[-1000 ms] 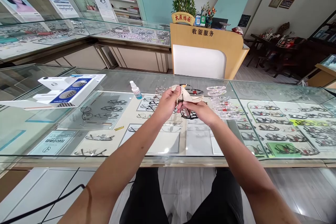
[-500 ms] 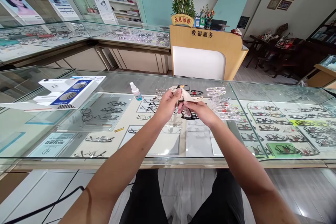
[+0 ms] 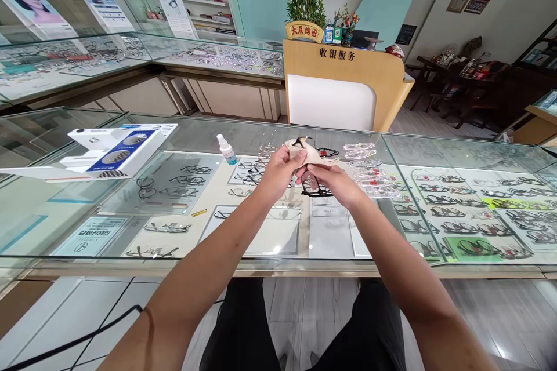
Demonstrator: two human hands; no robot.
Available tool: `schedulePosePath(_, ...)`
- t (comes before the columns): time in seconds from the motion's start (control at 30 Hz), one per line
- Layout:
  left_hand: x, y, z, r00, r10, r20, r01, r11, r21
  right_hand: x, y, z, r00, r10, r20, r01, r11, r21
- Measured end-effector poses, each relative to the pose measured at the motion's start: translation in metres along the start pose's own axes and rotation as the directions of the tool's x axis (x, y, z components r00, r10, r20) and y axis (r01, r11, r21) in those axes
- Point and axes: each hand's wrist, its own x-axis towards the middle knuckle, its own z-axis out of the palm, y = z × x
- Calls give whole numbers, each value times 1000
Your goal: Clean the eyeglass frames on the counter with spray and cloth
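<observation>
Above the glass counter, my left hand (image 3: pixel 281 170) pinches a pale cloth (image 3: pixel 310 155) that is wrapped over part of a pair of black-framed glasses (image 3: pixel 317 190). My right hand (image 3: pixel 335 181) grips the same glasses and the cloth's lower edge from the other side. One dark rim hangs below my fingers, and a dark tip pokes out at the top of the cloth. A white spray bottle (image 3: pixel 227 149) with blue liquid stands to the left of my hands.
An opened white and blue box (image 3: pixel 126 153) lies on the glass counter (image 3: pixel 261 265) at the left. Clear glasses (image 3: pixel 359 151) sit right of my hands, and rows of frames fill the case. A wooden cash desk (image 3: pixel 343 58) stands beyond.
The cloth has shifted slightly over the glasses, covering more near their top. Both hands keep their hold, and the whole view has moved a little.
</observation>
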Motion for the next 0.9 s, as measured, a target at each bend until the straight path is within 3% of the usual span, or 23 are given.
schedulePosePath(0.13,0,-3,2,995,-7,-96,13,998,58,-2,1,3,1000,7,24,-5,997,-75)
schedulePosePath(0.33,2,8,-3,994,-30,102,37,997,-65,-5,-14,-4,1000,-21,-20,20,999,-33)
schedulePosePath(0.43,1,10,-2,992,-22,122,32,996,-86,-4,-14,-6,999,-33,-39,33,999,-2)
schedulePosePath(0.7,-2,1,3,997,14,-77,-10,999,52,-6,-7,6,1000,-14,17,16,991,-133)
schedulePosePath(0.9,1,11,-1,995,-22,96,27,998,-49,-6,-16,-2,1000,-22,6,23,995,-95)
